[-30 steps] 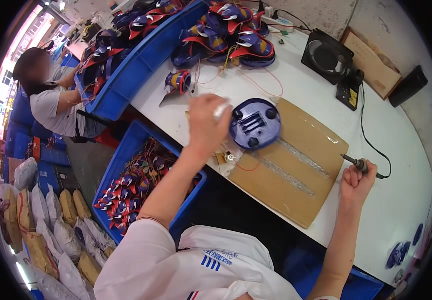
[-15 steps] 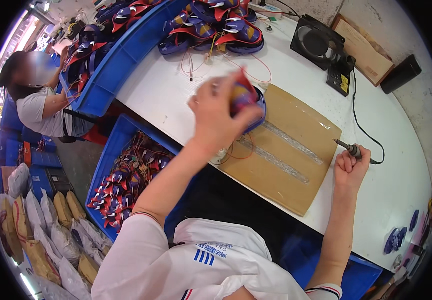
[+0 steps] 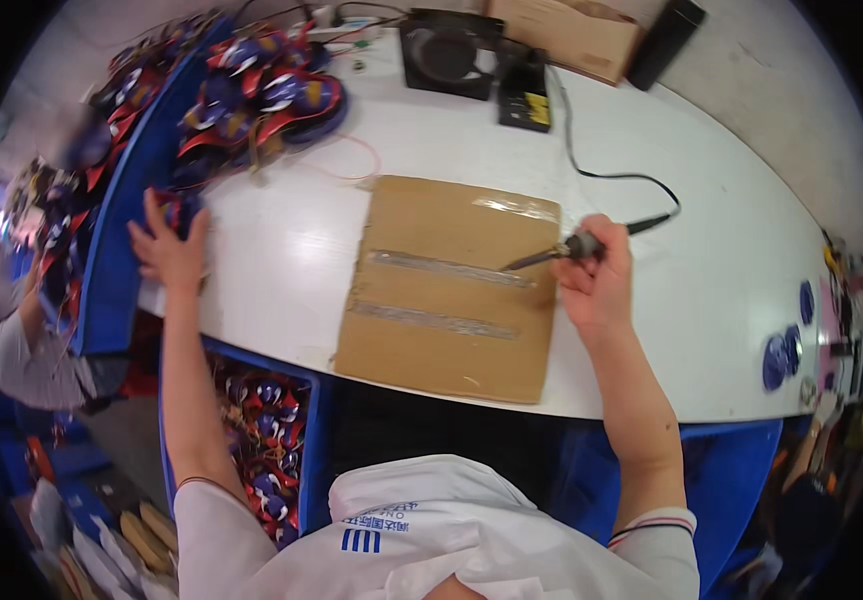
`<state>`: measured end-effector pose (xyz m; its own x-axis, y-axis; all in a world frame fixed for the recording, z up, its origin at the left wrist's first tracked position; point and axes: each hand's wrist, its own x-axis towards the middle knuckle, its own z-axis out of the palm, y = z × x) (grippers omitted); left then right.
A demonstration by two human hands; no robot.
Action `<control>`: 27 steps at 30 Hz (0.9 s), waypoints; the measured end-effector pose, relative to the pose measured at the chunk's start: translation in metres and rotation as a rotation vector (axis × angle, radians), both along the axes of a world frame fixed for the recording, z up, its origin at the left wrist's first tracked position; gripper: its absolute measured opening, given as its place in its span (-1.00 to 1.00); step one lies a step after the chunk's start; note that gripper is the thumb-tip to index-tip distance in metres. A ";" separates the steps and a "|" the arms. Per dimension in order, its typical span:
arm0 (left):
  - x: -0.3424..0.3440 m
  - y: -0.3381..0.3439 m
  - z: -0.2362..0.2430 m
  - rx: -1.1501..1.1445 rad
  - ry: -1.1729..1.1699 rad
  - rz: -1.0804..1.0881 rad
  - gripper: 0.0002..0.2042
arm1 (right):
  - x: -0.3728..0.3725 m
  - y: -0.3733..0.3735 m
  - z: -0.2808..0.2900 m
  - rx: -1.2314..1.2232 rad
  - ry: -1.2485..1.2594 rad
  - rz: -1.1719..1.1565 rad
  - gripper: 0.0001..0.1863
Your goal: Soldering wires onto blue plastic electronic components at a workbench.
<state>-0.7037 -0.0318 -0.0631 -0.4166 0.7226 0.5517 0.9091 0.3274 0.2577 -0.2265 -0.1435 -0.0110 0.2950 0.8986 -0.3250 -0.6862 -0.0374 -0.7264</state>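
Observation:
My left hand [image 3: 170, 248] reaches far left to the table's edge and rests on a blue and red round part [image 3: 184, 210] beside the blue bin [image 3: 117, 270]. Whether the fingers grip it I cannot tell for sure; they lie spread over it. My right hand [image 3: 597, 275] holds a soldering iron [image 3: 557, 252] with its tip over the cardboard sheet [image 3: 452, 285], which lies flat on the white table [image 3: 282, 260]. The iron's black cable [image 3: 612, 178] runs back to a black station [image 3: 525, 95].
A pile of blue and red round parts [image 3: 262, 95] with wires sits at the back left. A black fan [image 3: 449, 52] and a cardboard box [image 3: 567, 30] stand at the back. Another blue bin [image 3: 267, 440] of parts is under the table. A second person [image 3: 22, 350] sits at left.
My left hand carried the round blue part off the cardboard and moved it left to the bin's edge. The right hand stayed on the soldering iron; the view shifted.

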 end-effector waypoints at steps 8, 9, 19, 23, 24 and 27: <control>0.115 -0.024 0.085 0.292 -0.101 -0.608 -0.62 | 0.008 -0.001 -0.006 0.155 -0.024 0.173 -0.90; 0.143 -0.035 0.099 0.204 -0.330 -0.742 -0.80 | 0.006 -0.003 -0.004 0.160 -0.062 0.193 -0.90; 0.315 -0.071 0.132 -0.381 -0.702 -1.359 -0.94 | 0.001 -0.008 0.010 0.248 -0.138 0.271 -0.94; 0.326 -0.079 0.127 -0.411 -0.454 -1.303 -0.94 | 0.010 -0.009 0.009 0.349 -0.173 0.262 -0.95; 0.326 -0.077 0.125 -0.388 -0.532 -1.308 -0.93 | 0.010 -0.010 0.009 0.359 -0.180 0.296 -0.97; 0.324 -0.072 0.123 -0.309 -0.770 -1.315 -0.91 | 0.009 -0.014 0.011 0.389 -0.206 0.401 -0.89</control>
